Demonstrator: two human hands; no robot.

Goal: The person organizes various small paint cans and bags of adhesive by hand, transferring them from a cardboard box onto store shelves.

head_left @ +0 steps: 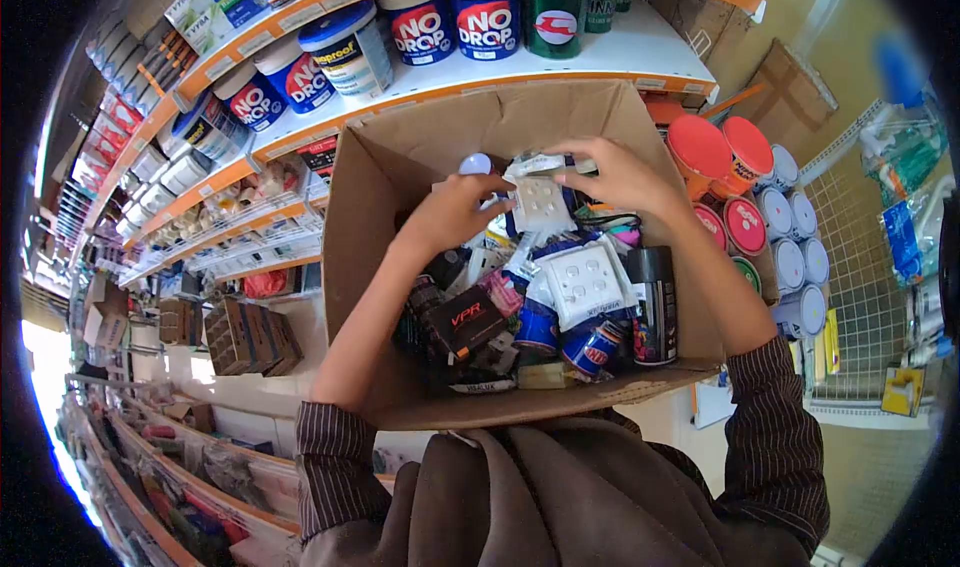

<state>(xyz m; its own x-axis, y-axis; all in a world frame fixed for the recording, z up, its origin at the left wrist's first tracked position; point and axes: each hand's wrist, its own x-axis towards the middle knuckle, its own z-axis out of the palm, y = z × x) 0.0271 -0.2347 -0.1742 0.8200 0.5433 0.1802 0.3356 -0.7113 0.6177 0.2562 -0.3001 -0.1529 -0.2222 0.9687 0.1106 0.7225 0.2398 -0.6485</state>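
Inside a large cardboard box (345, 257), my left hand (455, 212) and my right hand (615, 177) are on either side of a white wall switch plate (540, 205) in clear wrapping. The left fingers pinch its left edge. My right thumb and curled fingers are at its upper right corner. Just below lies a second wrapped white switch plate (583, 282). Around them are a black VPR box (468, 317), a black spray can (653, 307), small blue tins (595, 347) and a round pale-lilac lid (476, 165). Deeper contents are hidden.
Behind the box, a shelf (640, 52) holds NO DROP paint buckets (487, 17) and a green can (556, 15). Red-lidded tubs (699, 152) and white-lidded cans (785, 217) are stacked at the right. Cardboard cartons (250, 335) stand at the left.
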